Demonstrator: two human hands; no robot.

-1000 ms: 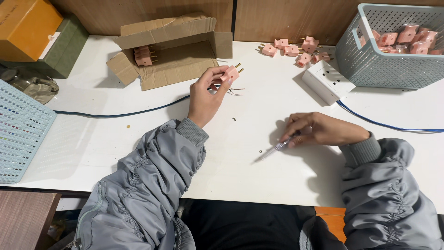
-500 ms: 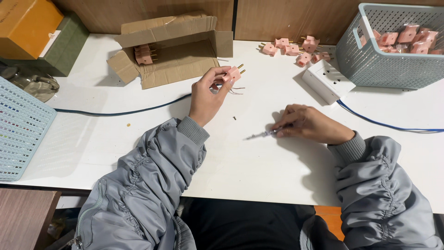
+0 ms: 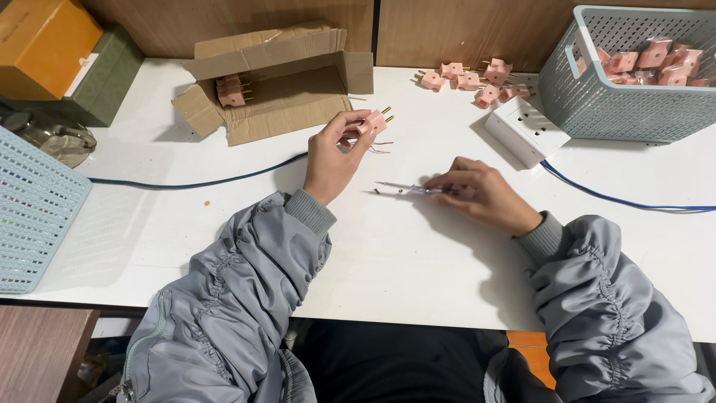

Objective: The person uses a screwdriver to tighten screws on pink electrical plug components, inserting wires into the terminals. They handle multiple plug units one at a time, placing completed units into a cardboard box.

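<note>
My left hand (image 3: 333,155) holds a small pink plug (image 3: 372,123) with brass pins above the white table (image 3: 418,254); thin wires hang from the plug. My right hand (image 3: 481,192) rests on the table and grips a slim screwdriver (image 3: 406,189) whose tip points left, lying almost flat on the surface. The two hands are about a hand's width apart.
An open cardboard box (image 3: 280,82) with pink plugs inside lies at the back. Loose pink plugs (image 3: 477,78) sit by a white socket block (image 3: 526,130) with a blue cable (image 3: 619,200). A grey basket (image 3: 634,71) of plugs stands back right, another basket (image 3: 33,209) at left.
My right hand has moved up and left with the screwdriver, laying it flatter on the table and closer to the left hand. The left hand with the plug has stayed put.
</note>
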